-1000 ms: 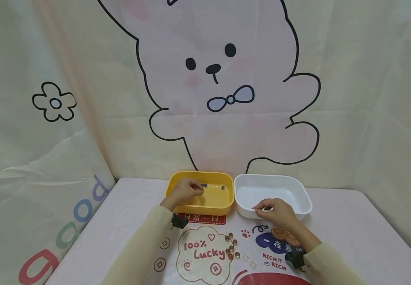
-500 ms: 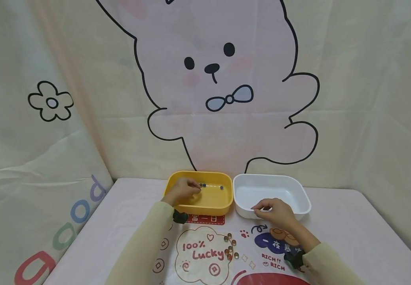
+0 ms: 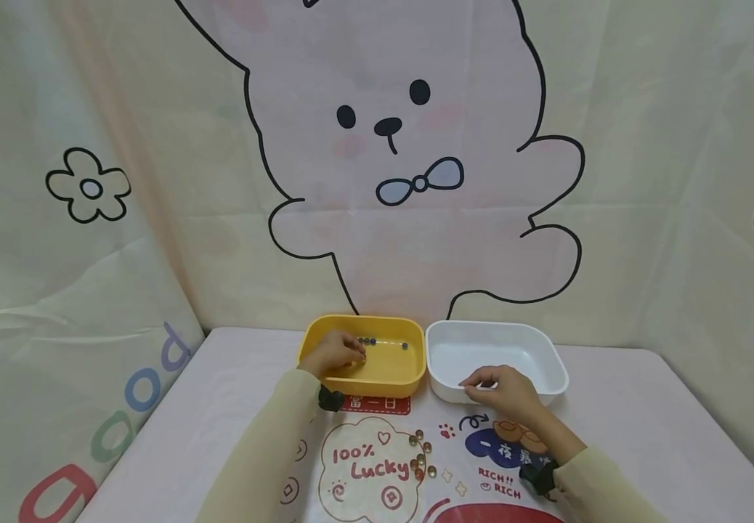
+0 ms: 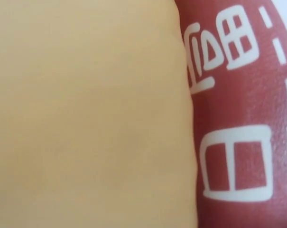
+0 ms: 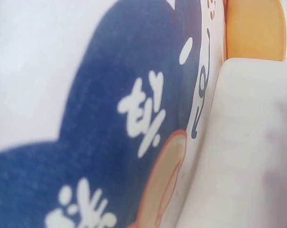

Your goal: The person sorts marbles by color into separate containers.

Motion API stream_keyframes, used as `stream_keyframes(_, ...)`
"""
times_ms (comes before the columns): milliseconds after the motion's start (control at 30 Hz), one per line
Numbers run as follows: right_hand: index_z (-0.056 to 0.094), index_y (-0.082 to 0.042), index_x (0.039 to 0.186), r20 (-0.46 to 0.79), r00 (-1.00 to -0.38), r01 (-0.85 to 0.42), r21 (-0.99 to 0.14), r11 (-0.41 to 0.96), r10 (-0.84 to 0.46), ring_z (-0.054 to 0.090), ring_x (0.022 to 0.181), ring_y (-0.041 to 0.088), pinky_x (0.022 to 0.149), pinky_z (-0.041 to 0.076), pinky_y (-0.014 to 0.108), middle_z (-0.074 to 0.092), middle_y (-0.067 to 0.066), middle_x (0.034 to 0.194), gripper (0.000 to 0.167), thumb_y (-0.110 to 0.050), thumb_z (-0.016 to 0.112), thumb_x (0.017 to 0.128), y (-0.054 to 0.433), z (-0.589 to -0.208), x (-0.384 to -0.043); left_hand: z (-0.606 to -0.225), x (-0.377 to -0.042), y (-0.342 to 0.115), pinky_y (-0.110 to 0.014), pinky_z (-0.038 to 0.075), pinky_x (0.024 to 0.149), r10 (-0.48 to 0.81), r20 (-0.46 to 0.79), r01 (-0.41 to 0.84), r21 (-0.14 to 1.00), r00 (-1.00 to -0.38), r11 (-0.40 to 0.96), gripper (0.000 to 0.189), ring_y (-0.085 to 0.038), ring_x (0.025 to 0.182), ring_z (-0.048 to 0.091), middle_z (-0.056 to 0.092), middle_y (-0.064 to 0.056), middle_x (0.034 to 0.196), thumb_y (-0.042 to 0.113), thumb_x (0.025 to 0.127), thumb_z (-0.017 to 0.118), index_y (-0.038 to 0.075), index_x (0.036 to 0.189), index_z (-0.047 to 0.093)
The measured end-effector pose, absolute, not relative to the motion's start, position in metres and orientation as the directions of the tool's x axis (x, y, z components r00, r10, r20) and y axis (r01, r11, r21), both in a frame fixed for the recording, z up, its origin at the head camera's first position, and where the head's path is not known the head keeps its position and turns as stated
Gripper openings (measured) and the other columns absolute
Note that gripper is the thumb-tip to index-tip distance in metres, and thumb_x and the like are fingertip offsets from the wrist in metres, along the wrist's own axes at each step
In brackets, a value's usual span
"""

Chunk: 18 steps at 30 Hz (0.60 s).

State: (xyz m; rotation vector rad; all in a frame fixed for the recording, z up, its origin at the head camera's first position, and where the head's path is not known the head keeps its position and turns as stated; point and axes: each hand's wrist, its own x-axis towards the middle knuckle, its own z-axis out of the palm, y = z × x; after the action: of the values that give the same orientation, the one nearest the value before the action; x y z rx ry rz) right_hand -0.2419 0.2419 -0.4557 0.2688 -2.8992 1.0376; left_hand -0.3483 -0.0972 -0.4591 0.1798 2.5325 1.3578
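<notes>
My left hand (image 3: 335,351) is inside the yellow bin (image 3: 410,386). Its thumb and forefinger pinch a small brownish bead, probably a glass marble (image 3: 362,358), partly covered by the fingertips. Behind the fingers, several blue marbles (image 3: 373,341) lie in a short row on the bin's floor, and a lone blue marble (image 3: 404,346) is farther right. At the front of the white bin (image 3: 550,388), my right hand (image 3: 504,388) grips the rim between thumb and curled fingers. Neither wrist view catches fingers; they show bin walls and printed cloth.
Several amber marbles (image 3: 420,459) lie loose on the printed tablecloth (image 3: 645,428) in front of the bins. The two bins stand side by side, against a cartoon curtain (image 3: 403,254) at the back.
My left hand has shifted slightly toward me and left inside the yellow bin, so another blue marble shows in the row. The right hand keeps its place on the white bin.
</notes>
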Motion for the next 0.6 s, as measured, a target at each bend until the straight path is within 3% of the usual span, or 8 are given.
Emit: stream_keyframes(600,0.075,-0.029,0.088,0.108,-0.984,-0.180,-0.624,0.760,-0.145,0.058,0.085,0.012,0.071,0.048,0.026,0.071,-0.010,0.089,0.006,-0.031,0.072,0.084,0.2417,-0.4553,-0.2400,-0.4586,-0.3496,-0.0986,-0.022,0.045,0.057,0.238,-0.202,-0.028,0.814,-0.950,0.580,0.012,-0.013,0.061,0.052,0.063,-0.004,0.082,0.014,0.084,0.073,0.007,0.094,0.072)
